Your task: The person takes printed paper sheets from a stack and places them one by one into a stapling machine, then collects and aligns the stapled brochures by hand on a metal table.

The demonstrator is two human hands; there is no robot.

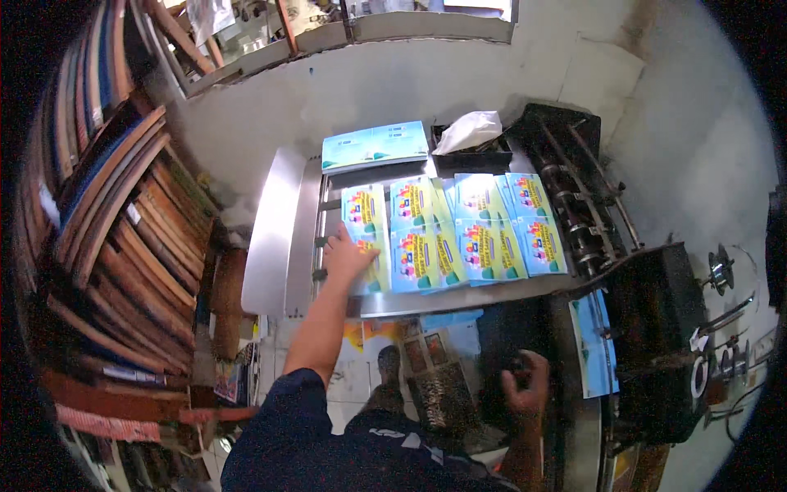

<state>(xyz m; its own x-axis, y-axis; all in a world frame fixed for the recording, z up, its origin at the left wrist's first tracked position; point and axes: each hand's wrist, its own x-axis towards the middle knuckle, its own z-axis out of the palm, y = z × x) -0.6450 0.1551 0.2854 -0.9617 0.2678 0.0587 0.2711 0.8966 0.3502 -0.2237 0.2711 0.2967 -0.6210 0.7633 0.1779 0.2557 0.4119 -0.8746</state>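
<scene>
Bright blue-and-yellow printed sheets [416,258] lie in overlapping columns on a metal table. My left hand [348,256] rests at the leftmost column, fingers spread at its left edge and thumb over the printed face. Lower right, away from the table top, is my right hand [526,381], its fingers curled around something dark that I cannot make out. A thicker stack of pale blue sheets [375,148] sits at the table's far side.
A black tray [492,157] with a white crumpled bag [469,131] stands behind the sheets. Dark machinery with rollers [578,213] borders the right side, where another blue sheet [593,344] lies. Shelves of wood-edged boards [147,221] rise on the left.
</scene>
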